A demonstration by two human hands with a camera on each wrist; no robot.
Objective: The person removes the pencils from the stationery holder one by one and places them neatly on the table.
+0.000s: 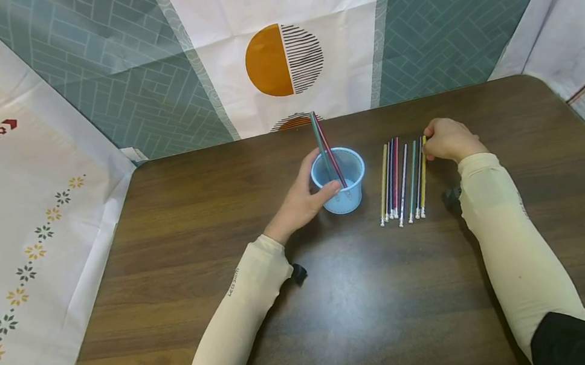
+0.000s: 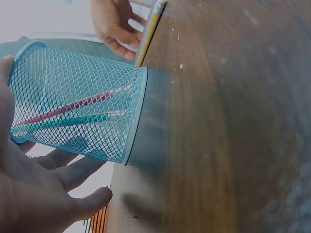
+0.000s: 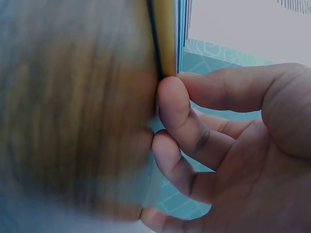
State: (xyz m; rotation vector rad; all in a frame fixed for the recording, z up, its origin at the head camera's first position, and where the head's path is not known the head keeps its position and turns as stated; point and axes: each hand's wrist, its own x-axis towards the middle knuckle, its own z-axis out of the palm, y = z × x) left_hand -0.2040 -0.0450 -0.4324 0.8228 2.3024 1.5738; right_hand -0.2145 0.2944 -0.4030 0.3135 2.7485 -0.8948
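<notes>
A light-blue mesh pencil cup (image 1: 346, 201) stands upright on the table, holding a red pencil (image 1: 334, 162) and a teal pencil (image 1: 318, 137) that lean against its far rim. My left hand (image 1: 300, 203) grips the cup from its left side, thumb over the near rim. To the right lies a row of several pencils (image 1: 396, 185), eraser ends toward me. At the row's right end, my right hand (image 1: 450, 140) pinches the far end of a yellow pencil (image 1: 423, 181). In the right wrist view, thumb and index fingertip meet at that yellow pencil (image 3: 167, 43).
The brown wooden table (image 1: 182, 269) ends at a back edge just beyond the cup and pencils. Behind it hangs a patterned cloth (image 1: 349, 60), with a white flowered cloth (image 1: 64, 283) on the left. A black wrist camera (image 1: 299, 274) sits under the left forearm.
</notes>
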